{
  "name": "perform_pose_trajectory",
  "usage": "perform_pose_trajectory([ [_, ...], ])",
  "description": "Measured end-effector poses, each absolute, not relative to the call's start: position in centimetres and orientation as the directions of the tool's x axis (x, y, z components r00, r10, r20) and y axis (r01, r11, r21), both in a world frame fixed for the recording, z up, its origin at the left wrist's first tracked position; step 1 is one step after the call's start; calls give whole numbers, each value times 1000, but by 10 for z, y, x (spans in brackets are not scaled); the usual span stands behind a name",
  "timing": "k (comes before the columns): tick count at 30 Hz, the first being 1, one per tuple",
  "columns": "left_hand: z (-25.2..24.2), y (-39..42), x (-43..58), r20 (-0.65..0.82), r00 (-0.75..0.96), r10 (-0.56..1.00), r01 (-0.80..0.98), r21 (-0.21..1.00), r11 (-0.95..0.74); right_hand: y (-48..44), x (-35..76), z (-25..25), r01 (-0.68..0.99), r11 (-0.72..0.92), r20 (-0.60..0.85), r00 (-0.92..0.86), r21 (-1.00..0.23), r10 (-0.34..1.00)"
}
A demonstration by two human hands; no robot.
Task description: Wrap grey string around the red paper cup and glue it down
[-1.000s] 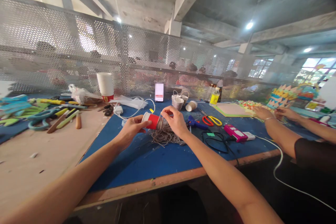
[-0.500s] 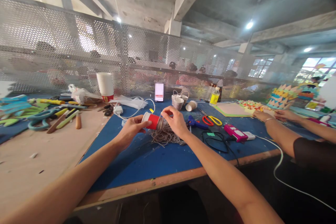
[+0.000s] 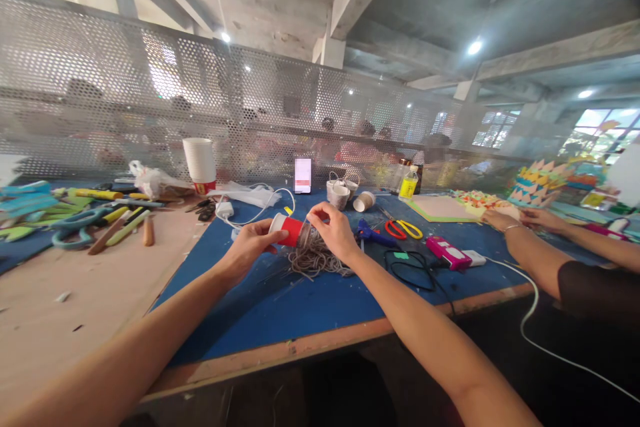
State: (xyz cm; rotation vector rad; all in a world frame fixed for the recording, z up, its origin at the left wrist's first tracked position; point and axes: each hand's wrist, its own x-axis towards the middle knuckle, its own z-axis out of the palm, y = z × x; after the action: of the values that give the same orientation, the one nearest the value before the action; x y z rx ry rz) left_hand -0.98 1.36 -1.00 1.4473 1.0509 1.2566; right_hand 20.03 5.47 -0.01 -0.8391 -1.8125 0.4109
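Observation:
My left hand (image 3: 251,245) grips a red and white paper cup (image 3: 286,230) that lies on its side in the air, its white rim to the left. Grey-brown cord is wound around the cup's right end. My right hand (image 3: 331,230) is closed at that end, thumb and fingertips pinched on the cord. Below both hands a loose heap of the same cord (image 3: 317,259) rests on the blue mat. Just right of my right hand lies a blue glue gun (image 3: 375,233).
Cord-wrapped cups (image 3: 339,193), a phone (image 3: 303,175) and a cup stack (image 3: 199,160) stand behind. Red-yellow scissors (image 3: 404,229), a pink box (image 3: 449,253) and cables lie right. Teal scissors (image 3: 80,227) and tools lie left. A co-worker's hands (image 3: 500,220) work at far right.
My hands and the cup stay almost in place. The co-worker's hands at far right shift slightly.

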Motion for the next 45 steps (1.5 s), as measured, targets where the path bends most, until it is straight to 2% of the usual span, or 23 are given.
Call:
perform_pose_trajectory([
  [36,-7,10,-8,231,145,962,90,965,-245,55,201,-1,391,683,650,-237,-616,722],
  [45,-11,13,-9,234,155,960,58,968,-246,55,201,-1,384,688,652,-240,-616,719],
])
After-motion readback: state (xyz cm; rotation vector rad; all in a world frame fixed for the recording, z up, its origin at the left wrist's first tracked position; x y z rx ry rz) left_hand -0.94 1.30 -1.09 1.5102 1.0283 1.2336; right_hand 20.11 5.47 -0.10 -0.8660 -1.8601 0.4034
